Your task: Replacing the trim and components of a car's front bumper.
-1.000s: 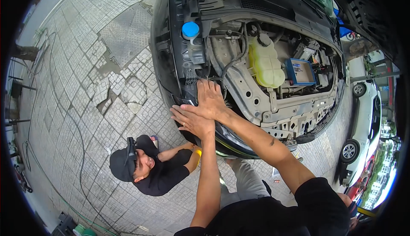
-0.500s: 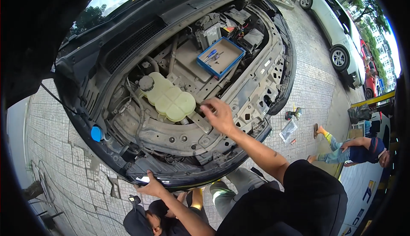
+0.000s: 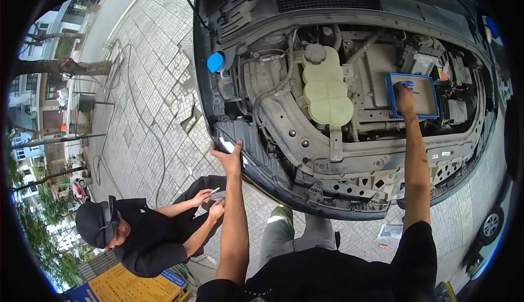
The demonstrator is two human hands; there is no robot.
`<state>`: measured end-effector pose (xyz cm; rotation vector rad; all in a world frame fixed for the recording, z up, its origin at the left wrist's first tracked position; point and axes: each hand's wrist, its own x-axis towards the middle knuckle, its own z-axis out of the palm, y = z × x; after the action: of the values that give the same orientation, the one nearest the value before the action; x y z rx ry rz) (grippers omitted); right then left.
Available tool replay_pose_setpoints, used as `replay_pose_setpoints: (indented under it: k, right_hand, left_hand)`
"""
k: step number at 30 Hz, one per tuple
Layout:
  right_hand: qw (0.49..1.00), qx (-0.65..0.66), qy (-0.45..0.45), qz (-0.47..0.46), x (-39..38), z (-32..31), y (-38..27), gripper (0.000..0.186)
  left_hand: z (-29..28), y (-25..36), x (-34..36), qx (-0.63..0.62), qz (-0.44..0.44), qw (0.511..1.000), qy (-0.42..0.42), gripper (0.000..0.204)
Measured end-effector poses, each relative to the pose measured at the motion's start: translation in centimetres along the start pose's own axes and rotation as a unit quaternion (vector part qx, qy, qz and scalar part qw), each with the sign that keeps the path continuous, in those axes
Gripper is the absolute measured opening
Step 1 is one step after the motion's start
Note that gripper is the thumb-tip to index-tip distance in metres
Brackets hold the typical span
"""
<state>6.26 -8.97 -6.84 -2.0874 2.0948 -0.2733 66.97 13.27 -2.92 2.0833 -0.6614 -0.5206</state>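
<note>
My left hand (image 3: 229, 160) grips the car's front corner, thumb and fingers on either side of the pale headlight strip (image 3: 225, 144). On the right, my right hand (image 3: 406, 103) reaches down into a blue-rimmed tray (image 3: 437, 98) in the engine bay. Its fingers are bunched together beside a blue-handled screwdriver (image 3: 408, 83). What lies between the fingertips is hidden. Left of the tray sits a yellowish lobed plastic reservoir (image 3: 326, 92) with a dark round cap (image 3: 315, 53).
A blue filler cap (image 3: 216, 61) stands at the car's left edge. Below left, a person in a black cap (image 3: 142, 231) crouches, holding a small white stick-like thing (image 3: 215, 191). Cables (image 3: 155, 138) lie across the paving. A plastic bag (image 3: 391, 232) lies on the ground near the bumper.
My right hand has moved from beside the reservoir into the blue tray. My left hand stays at the headlight corner. The view has swung left, bringing the crouching person fully in.
</note>
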Motion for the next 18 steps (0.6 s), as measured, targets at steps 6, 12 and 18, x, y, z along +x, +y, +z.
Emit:
replay_pose_setpoints:
  k: [6, 12, 18]
  right_hand:
    - [0.997, 0.031, 0.066, 0.015, -0.9, -2.3, -2.3, 0.019]
    - [0.923, 0.333, 0.191, -0.007, -6.5, -7.8, -21.8, 0.016]
    - [0.856, 0.495, -0.007, -0.151, -8.5, -5.2, -42.3, 0.02]
  left_hand:
    - [-1.5, 3.6, 0.4, 0.1, -0.012, 0.994, 0.04, 0.133]
    - [0.9, 10.7, 4.3, 0.333, 0.071, 0.936, 0.086, 0.133]
    - [1.5, 9.8, 7.7, 0.268, 0.039, 0.961, 0.048, 0.11]
